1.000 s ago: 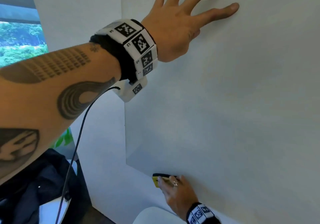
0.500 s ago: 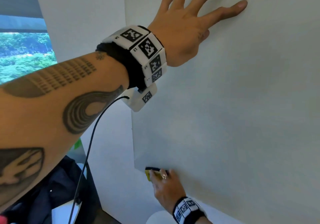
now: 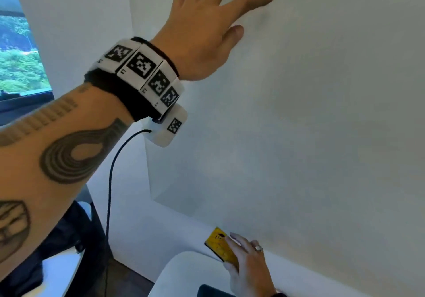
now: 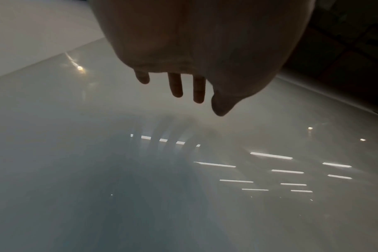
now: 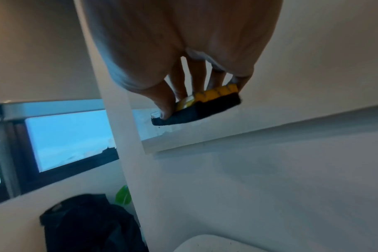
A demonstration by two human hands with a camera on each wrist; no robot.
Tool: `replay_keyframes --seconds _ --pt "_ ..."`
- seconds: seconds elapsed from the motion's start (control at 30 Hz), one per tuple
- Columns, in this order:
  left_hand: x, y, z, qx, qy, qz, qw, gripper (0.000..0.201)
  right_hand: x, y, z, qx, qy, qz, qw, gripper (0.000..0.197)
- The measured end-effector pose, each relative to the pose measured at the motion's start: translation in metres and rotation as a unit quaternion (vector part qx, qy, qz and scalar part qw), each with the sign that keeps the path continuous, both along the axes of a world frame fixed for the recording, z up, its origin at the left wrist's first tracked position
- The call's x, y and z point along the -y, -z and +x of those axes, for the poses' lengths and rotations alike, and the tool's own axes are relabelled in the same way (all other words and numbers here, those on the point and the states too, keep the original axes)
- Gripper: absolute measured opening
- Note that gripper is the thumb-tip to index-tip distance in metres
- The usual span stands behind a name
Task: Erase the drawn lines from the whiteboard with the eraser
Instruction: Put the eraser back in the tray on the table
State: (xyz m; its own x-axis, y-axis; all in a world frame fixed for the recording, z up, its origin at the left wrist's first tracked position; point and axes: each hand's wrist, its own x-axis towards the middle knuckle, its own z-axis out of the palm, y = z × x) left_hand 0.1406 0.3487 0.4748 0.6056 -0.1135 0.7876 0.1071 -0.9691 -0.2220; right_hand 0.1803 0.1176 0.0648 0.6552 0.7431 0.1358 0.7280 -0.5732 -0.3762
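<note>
The whiteboard (image 3: 310,136) fills the right side of the head view, and no drawn lines show on it. High up, my left hand (image 3: 202,25) touches the board with straight, spread fingers. In the left wrist view that hand (image 4: 183,85) hovers close to the glossy board (image 4: 97,179). My right hand (image 3: 248,262) grips the eraser (image 3: 220,247) just below the board's lower edge, yellow back toward me. In the right wrist view the fingers (image 5: 196,80) hold the eraser (image 5: 205,105) with its black felt side down, off the surface.
A window (image 3: 18,67) is at the far left beside a white wall. A dark bag (image 5: 86,225) and a green leaf (image 5: 123,196) sit below it. A white rounded surface (image 3: 184,273) lies under my right hand. A black cable (image 3: 110,181) hangs from my left wrist.
My right hand has moved the eraser from the board's lower left corner to the right and below the edge, turning its yellow back up. My left hand stays on the board.
</note>
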Motion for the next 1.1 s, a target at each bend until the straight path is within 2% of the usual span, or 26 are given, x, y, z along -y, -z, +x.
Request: replay_keyframes --seconds 0.1,0.17,0.3,0.43,0.53,0.63,0.77,0.9,1.0,1.1 --pt "0.028 0.058 -0.019 -0.029 0.089 -0.053 0.994 0.043 0.034 -0.001 0.000 -0.133 0.071 0.053 0.987 0.064" --pt "0.046 0.119 -0.030 -0.137 0.126 -0.124 0.975 0.035 0.054 0.000 0.001 -0.179 0.106 0.091 0.974 0.060" --pt "0.075 0.244 -0.036 -0.379 0.064 -0.215 0.898 0.024 0.084 0.009 0.004 -0.200 0.105 0.066 0.972 0.056" --pt "0.100 0.341 -0.052 -0.477 0.019 -0.275 0.835 0.024 0.102 0.026 -0.004 -0.222 0.070 -0.011 0.972 0.045" --pt "0.117 0.393 -0.069 -0.535 -0.015 -0.289 0.794 0.027 0.105 0.036 -0.012 -0.222 0.050 -0.066 0.972 0.039" --pt "0.126 0.425 -0.083 -0.550 -0.040 -0.316 0.772 0.027 0.105 0.052 -0.020 -0.215 0.018 -0.115 0.970 0.033" --pt "0.134 0.444 -0.104 -0.541 -0.084 -0.358 0.756 0.024 0.100 0.072 -0.030 -0.195 -0.013 -0.165 0.967 0.032" --pt "0.138 0.454 -0.134 -0.540 -0.122 -0.408 0.726 0.012 0.084 0.087 -0.036 -0.157 -0.060 -0.200 0.965 0.029" --pt "0.139 0.455 -0.155 -0.537 -0.120 -0.437 0.711 0.014 0.066 0.103 -0.039 -0.124 -0.094 -0.221 0.963 0.036" --pt "0.134 0.453 -0.170 -0.547 -0.111 -0.442 0.702 0.015 0.054 0.120 -0.038 -0.104 -0.088 -0.234 0.963 0.040"
